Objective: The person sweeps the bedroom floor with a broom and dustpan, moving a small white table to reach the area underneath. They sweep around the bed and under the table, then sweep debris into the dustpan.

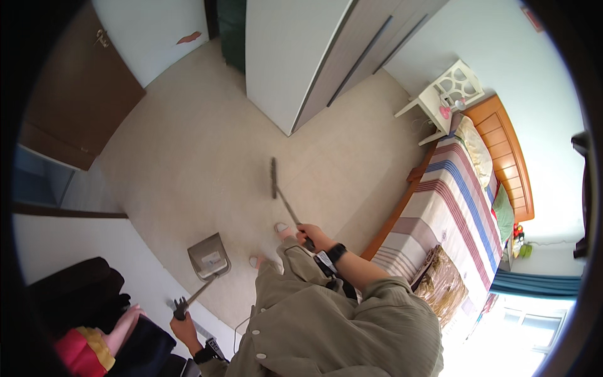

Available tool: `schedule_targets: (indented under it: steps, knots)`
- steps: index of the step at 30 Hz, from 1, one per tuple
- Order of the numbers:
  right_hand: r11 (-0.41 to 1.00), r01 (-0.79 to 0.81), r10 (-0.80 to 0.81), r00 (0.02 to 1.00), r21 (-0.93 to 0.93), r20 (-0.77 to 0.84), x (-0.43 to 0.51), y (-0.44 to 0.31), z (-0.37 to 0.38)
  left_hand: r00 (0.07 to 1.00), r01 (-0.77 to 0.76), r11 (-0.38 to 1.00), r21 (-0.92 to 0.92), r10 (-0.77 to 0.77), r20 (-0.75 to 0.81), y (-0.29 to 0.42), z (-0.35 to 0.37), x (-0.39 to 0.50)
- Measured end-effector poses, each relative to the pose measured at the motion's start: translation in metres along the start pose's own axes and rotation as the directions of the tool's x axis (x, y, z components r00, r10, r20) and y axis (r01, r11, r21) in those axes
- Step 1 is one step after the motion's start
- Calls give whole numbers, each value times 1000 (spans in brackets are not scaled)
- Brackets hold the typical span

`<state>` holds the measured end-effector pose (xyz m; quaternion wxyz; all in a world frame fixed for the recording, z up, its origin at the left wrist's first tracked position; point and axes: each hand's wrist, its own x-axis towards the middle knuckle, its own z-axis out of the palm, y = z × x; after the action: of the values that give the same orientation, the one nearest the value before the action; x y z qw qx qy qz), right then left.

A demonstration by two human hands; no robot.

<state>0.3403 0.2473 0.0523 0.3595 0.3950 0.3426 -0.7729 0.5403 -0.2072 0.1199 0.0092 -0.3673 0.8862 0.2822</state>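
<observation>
My right hand is closed around the handle of a broom. The broom's narrow dark head is out over the floor ahead of my feet, slightly blurred; I cannot tell if it touches. Low on the left, my left hand grips the upper end of a long-handled dustpan. The grey-brown pan is at the floor left of my feet and bears a label with writing. Both wrists wear dark bands with small devices.
A bed with a striped cover runs along the right, a white chair by its headboard. Ahead stands a wardrobe. A brown door is at the far left. Dark clothes hang or lie near my left hand, by the wall.
</observation>
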Motion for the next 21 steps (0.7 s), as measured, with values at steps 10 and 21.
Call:
schedule_targets:
  steps: [10,21]
  knots:
    - [987,-18,9,998,-161,-57,81,-27,-139,955,291,926,-240,-295,20,13,3,-6]
    - [-259,720,-137,632,-644,762,178,67,85,969,247,922,-299,-229,96,67,3,-3]
